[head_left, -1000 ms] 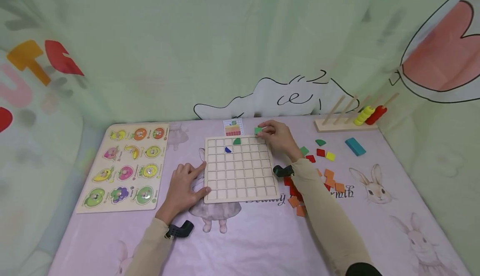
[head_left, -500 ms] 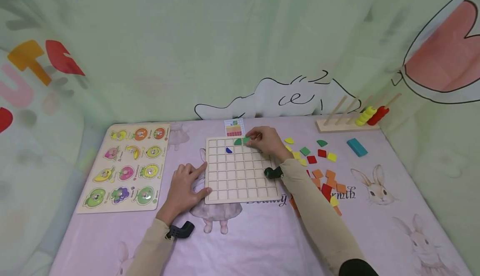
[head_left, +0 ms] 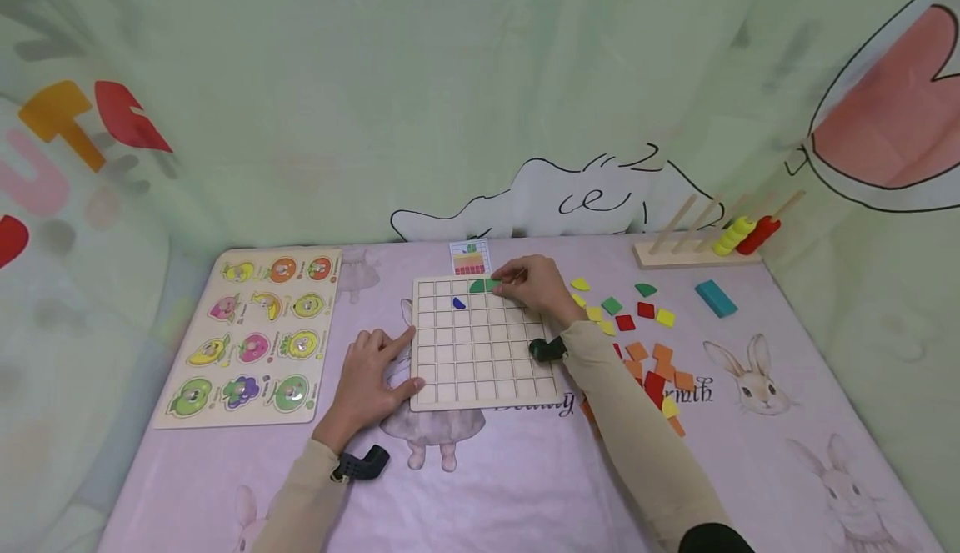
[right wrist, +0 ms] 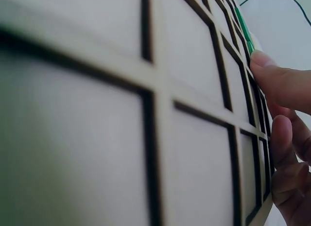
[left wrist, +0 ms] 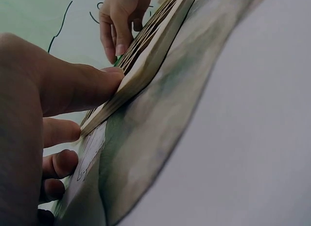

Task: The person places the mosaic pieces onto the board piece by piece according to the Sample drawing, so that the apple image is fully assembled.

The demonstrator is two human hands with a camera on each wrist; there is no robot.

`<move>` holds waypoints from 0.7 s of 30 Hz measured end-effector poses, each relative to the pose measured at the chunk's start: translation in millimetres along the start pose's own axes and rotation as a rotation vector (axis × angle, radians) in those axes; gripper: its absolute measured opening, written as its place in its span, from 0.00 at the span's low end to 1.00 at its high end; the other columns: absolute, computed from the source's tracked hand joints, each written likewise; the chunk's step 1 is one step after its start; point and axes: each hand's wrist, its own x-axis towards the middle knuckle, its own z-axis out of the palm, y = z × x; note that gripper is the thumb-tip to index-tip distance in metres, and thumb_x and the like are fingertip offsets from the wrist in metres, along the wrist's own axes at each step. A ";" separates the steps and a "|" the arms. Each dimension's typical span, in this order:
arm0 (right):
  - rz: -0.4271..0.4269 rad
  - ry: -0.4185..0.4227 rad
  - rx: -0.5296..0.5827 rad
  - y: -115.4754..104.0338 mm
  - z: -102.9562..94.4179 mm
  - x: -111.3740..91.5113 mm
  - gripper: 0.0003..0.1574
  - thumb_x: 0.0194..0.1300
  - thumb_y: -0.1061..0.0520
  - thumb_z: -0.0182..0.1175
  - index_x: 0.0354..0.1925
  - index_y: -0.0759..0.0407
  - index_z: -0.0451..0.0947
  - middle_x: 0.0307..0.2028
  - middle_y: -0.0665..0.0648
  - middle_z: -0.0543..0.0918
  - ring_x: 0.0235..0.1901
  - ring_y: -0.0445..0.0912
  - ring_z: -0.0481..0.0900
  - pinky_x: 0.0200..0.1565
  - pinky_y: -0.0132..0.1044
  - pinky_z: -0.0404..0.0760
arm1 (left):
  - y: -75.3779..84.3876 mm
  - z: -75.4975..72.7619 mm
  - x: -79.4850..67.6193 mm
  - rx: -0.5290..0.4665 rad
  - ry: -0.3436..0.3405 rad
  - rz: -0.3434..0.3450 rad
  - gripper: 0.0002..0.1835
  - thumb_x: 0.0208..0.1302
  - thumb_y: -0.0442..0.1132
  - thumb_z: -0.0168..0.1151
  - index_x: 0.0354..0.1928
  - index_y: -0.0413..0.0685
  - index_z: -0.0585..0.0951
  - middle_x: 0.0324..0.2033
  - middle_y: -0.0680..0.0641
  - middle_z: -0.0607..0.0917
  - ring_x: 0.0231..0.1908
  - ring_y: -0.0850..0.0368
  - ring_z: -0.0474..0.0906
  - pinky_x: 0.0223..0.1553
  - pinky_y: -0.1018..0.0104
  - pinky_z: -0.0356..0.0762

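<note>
A wooden grid board [head_left: 480, 361] lies on the table, with a small blue rounded tile [head_left: 459, 304] in its second row. My left hand [head_left: 371, 378] touches the board's left side, thumb near the front corner and index finger farther up. The left wrist view shows that thumb on the board's rim. At the top row, my right hand [head_left: 536, 282] pinches a green tile [head_left: 491, 284] between thumb and fingers, partly hidden by the fingertips. Directly left of it sits a green curved-edge tile [head_left: 476, 287]. In the right wrist view, the thumb tip meets the green tile [right wrist: 250, 46].
A small pattern card [head_left: 470, 258] lies behind the board. Loose orange tiles [head_left: 663, 353], with red, yellow and green ones, spread right of it. A fruit puzzle board [head_left: 251, 340] is at left. At back right are a bead rack [head_left: 697, 257] and a blue block [head_left: 716, 299].
My right hand has moved left with the green tile, from beyond the board's back right edge to the top row beside the other green tile. My left hand stays at the board's side.
</note>
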 end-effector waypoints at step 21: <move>0.141 0.163 -0.165 53.0 -91.2 -58.2 0.24 0.75 0.53 0.66 0.63 0.62 0.83 0.56 0.68 0.83 0.52 0.61 0.79 0.50 0.52 0.83 | 2.9 -0.5 -1.4 0.014 0.004 -0.005 0.42 0.55 0.56 0.75 0.73 0.50 0.78 0.36 0.47 0.75 0.37 0.53 0.62 0.44 0.55 0.61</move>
